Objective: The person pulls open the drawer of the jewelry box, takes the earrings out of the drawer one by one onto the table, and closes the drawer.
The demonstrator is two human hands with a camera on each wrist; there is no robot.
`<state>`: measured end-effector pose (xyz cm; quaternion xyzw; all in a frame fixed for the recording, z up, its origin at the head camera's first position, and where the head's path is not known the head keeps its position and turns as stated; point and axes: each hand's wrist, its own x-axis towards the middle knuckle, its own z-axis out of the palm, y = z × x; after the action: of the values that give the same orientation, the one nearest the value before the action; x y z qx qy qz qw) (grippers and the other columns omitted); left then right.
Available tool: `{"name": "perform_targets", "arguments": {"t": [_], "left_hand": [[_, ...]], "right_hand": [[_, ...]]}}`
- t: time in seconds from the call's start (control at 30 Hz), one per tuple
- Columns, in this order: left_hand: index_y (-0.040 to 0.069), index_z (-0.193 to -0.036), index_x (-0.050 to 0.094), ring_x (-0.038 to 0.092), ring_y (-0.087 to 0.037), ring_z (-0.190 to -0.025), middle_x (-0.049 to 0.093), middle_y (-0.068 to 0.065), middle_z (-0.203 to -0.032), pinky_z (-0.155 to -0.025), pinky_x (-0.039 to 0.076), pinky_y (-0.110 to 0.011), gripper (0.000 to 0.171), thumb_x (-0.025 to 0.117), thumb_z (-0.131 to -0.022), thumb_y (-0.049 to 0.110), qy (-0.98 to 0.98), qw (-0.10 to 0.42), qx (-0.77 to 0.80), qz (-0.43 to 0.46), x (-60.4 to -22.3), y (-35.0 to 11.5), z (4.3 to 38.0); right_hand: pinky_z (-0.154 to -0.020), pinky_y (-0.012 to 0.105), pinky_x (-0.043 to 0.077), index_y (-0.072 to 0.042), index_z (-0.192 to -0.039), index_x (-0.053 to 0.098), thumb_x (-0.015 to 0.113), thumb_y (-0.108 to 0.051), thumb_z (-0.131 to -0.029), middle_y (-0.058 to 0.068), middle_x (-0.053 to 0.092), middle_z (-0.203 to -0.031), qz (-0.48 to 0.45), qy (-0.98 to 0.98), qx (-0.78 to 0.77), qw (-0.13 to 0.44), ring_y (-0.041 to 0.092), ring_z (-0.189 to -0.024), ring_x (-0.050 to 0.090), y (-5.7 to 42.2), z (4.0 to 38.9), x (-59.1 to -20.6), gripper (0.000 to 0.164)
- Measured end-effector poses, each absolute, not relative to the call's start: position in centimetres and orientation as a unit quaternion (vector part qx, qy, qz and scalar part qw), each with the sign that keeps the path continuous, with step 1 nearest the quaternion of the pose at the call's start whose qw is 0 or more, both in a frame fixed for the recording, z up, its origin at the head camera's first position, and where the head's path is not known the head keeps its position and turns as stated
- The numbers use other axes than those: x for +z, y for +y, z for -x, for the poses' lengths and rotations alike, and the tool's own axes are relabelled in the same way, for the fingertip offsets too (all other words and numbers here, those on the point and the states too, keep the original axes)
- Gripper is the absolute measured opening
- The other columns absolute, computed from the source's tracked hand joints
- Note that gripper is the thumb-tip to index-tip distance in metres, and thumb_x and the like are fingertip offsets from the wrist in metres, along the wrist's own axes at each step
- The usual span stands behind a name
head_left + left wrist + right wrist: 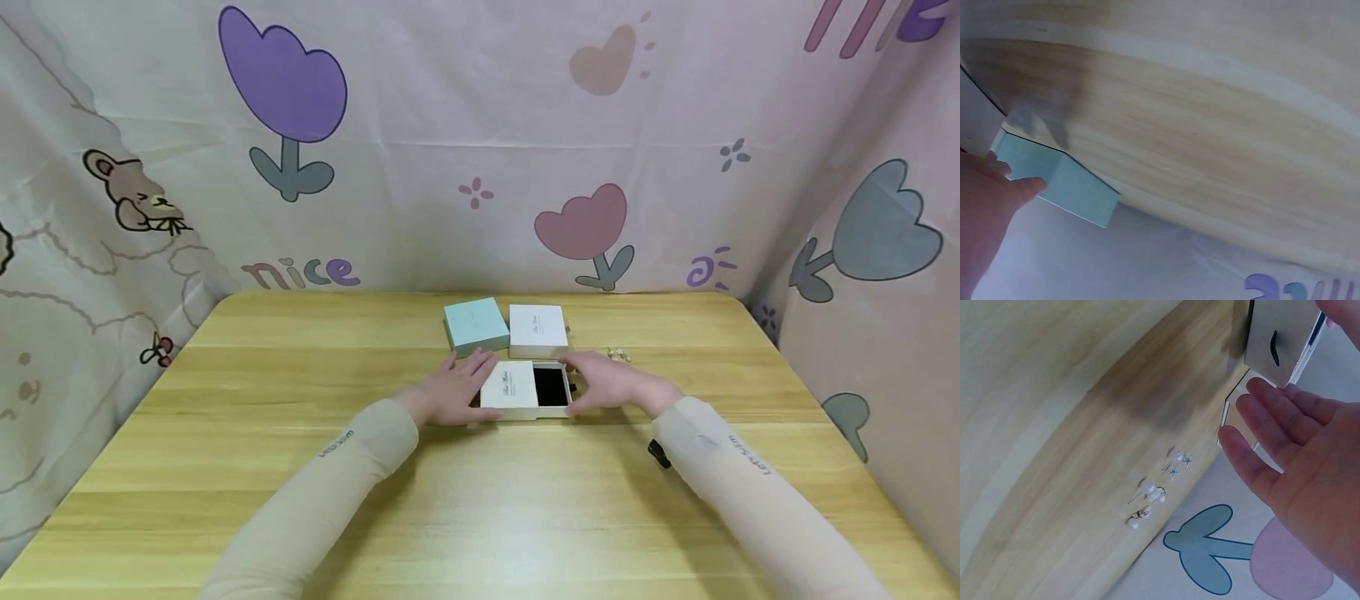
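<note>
A white slide-out jewellery box (508, 385) lies on the table, its drawer (552, 412) partly pulled out to the right and showing a black lining. My left hand (453, 392) holds the sleeve's left end, fingers over the far side and thumb along the near edge. At the drawer's right end, my right hand (603, 382) grips across it, thumb at the near corner and forefinger at the far one. In the right wrist view the drawer front (1272, 347) carries a black pull loop, and the other fingers stretch loosely beside it.
Behind the hands stand a mint-green box (477, 325) and another white box (538, 330), side by side. Several pearl and starfish earrings (1155, 490) lie right of the boxes. A patterned cloth (420, 167) hangs behind the wooden table (480, 517).
</note>
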<state>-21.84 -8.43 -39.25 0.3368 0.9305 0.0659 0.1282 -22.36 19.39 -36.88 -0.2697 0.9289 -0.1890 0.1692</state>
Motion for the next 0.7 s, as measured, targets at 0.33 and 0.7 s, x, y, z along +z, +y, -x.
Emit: {"name": "perform_targets", "arguments": {"t": [0.33,0.7], "left_hand": [[0.011,-0.151,0.015,0.011,-0.024,-0.146,0.016,-0.011,-0.157,-0.118,0.008,-0.048,0.09,0.051,-0.086,0.061,0.929,0.159,0.138,-0.304,-38.7,-9.6,22.0],[0.01,-0.15,0.017,0.014,-0.025,-0.146,0.019,-0.012,-0.156,-0.117,0.012,-0.047,0.089,0.053,-0.086,0.06,0.931,0.159,0.132,-0.301,-38.6,-9.2,22.0]], "right_hand": [[-0.104,0.051,0.036,0.008,-0.141,0.03,0.079,-0.028,-0.071,0.025,0.049,-0.133,0.268,0.929,-0.191,0.171,0.039,-0.121,0.049,19.1,22.5,-36.7,0.092],[-0.104,0.05,0.038,0.006,-0.141,0.031,0.079,-0.029,-0.071,0.022,0.051,-0.131,0.271,0.929,-0.186,0.17,0.037,-0.12,0.051,18.1,22.3,-36.7,0.092]]}}
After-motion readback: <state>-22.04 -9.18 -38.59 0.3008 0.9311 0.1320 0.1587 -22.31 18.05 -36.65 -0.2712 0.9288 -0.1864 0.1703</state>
